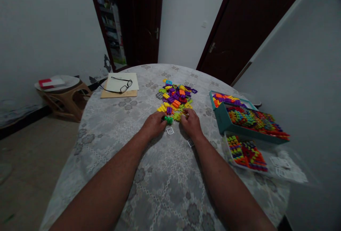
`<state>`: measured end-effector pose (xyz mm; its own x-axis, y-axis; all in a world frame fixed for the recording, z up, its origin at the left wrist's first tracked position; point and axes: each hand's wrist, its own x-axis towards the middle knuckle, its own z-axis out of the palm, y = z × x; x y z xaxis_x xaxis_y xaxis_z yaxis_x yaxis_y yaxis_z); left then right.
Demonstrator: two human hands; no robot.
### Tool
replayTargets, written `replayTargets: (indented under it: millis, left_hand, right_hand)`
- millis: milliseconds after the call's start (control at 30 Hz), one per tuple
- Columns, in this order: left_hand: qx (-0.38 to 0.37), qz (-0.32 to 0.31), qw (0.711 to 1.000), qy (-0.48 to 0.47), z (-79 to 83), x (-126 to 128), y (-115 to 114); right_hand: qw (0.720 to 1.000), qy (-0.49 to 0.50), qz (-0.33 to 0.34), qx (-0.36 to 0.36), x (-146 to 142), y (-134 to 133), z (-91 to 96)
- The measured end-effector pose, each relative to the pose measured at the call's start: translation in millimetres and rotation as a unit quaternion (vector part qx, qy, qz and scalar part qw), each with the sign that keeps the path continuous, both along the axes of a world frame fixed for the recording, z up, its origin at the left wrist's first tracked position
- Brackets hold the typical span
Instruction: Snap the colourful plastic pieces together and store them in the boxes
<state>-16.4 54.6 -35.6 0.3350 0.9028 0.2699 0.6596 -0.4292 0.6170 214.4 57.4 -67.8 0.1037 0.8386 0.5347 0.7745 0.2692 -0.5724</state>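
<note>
Both my hands rest on a round table [160, 174] covered with a grey patterned cloth, at the near edge of a pile of coloured plastic bricks [176, 97]. My left hand [154, 124] is closed, with a small green brick [168, 119] at its fingertips. My right hand [190, 122] is closed too, fingers curled among yellow-green bricks at the pile's edge; what it grips is hidden. A small white tag [169, 130] lies on the cloth between the hands.
A teal box [222, 119] full of bricks stands at the right, with a clear tray of bricks [246, 152] in front of it. Glasses [121, 85] lie on papers at the far left. A low stool [62, 96] stands by the wall; dark doors behind.
</note>
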Motion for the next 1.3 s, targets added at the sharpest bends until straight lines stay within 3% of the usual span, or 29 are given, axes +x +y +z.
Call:
replayTargets:
  millis: [100,200,400,567,800,933,1033,1167,1300]
  left_hand:
    - [0.004,0.005,1.0,0.008,0.0,1,0]
    - [-0.002,0.028,0.999,0.022,-0.1,1,1]
    - [-0.017,0.071,0.997,0.01,-0.2,2,2]
    - [-0.029,0.098,0.994,-0.025,-4.6,1,4]
    - [-0.025,0.109,0.992,-0.051,-7.0,1,6]
    - [-0.049,0.153,0.983,-0.088,2.1,1,5]
    - [-0.06,0.177,0.974,-0.125,5.8,0,3]
    - [-0.058,0.178,0.973,-0.131,5.3,-2,3]
    - [-0.051,0.158,0.978,-0.126,5.8,-5,6]
  right_hand:
    - [0.996,-0.058,-0.023,0.057,1,2,1.1]
    - [0.992,-0.102,-0.036,0.064,1,6,8.2]
    - [0.983,-0.178,-0.037,-0.033,-20,31,28.4]
    - [0.955,-0.25,-0.082,-0.14,-38,53,37.9]
    - [0.958,-0.236,-0.112,-0.116,-34,57,35.0]
    - [0.97,-0.234,-0.027,-0.063,-36,46,30.9]
    - [0.961,-0.263,0.047,-0.067,-47,33,29.1]
    - [0.951,-0.287,0.061,-0.101,-62,24,30.9]
    - [0.957,-0.269,0.055,-0.096,-64,23,35.9]
